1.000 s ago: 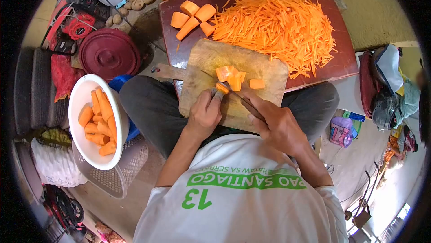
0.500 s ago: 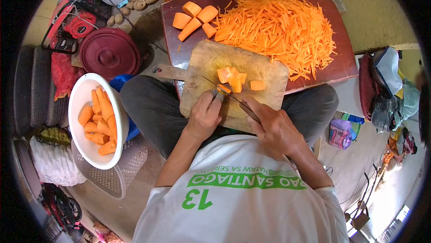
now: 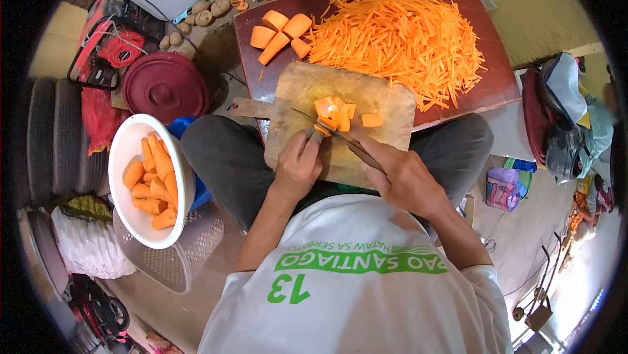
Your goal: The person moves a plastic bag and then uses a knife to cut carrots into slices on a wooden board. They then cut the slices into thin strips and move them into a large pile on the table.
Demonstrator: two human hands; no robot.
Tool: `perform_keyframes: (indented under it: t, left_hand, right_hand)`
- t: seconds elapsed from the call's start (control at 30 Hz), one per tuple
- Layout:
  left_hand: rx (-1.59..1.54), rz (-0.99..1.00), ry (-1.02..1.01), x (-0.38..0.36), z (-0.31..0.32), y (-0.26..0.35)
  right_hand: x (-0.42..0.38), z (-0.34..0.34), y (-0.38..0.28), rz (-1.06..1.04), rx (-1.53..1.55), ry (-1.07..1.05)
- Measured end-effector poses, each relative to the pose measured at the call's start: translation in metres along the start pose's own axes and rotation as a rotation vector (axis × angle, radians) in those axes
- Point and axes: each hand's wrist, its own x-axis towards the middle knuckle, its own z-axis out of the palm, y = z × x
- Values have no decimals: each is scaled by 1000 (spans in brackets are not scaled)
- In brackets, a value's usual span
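On the wooden cutting board [image 3: 297,89] by my lap, my left hand [image 3: 299,163] pinches a small carrot piece, its fingers closed. My right hand [image 3: 402,179] is wrapped round the handle of a knife [image 3: 356,150]. The dark blade slants across the board and rests against the carrot at my left fingertips. Just beyond the blade lie several cut carrot pieces [image 3: 332,107]. One separate carrot chunk [image 3: 372,120] sits to their right. My left fingers and the blade partly hide the held piece.
A big heap of carrot strips [image 3: 405,40] covers much of the dark red board [image 3: 490,92] behind. Thick carrot chunks [image 3: 275,20] lie at its left. A white basin [image 3: 120,217] of peeled carrots stands left of my knee, near a maroon lidded bucket [image 3: 167,86].
The view has shifted slightly. The blade still meets the carrot piece at my left fingertips; my right hand has moved only a little, and the grips look the same.
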Motion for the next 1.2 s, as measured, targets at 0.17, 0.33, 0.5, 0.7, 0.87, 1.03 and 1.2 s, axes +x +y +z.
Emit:
perform_keyframes:
  t: [0.17, 0.33, 0.5, 0.7, 0.87, 1.03, 1.2]
  left_hand:
    - [35, 16, 17, 3, 3, -1]
    - [28, 2, -15, 4, -2, 3]
    - [13, 36, -11, 4, -2, 1]
    - [-1, 45, -23, 1, -3, 0]
    - [51, 34, 3, 0, 1, -2]
    - [72, -28, 46, 9, 5, 7]
    - [130, -20, -41, 28, 7, 11]
  right_hand:
    - [0, -7, -9, 45, 16, -30]
    - [-1, -4, -8, 26, 59, -28]
    - [-2, -5, -16, 45, 50, -44]
    - [-1, 7, -4, 151, -26, -127]
    - [1, 2, 1, 79, 10, -74]
    - [-1, 6, 16, 32, 330, 100]
    - [-12, -8, 34, 111, 376, 239]
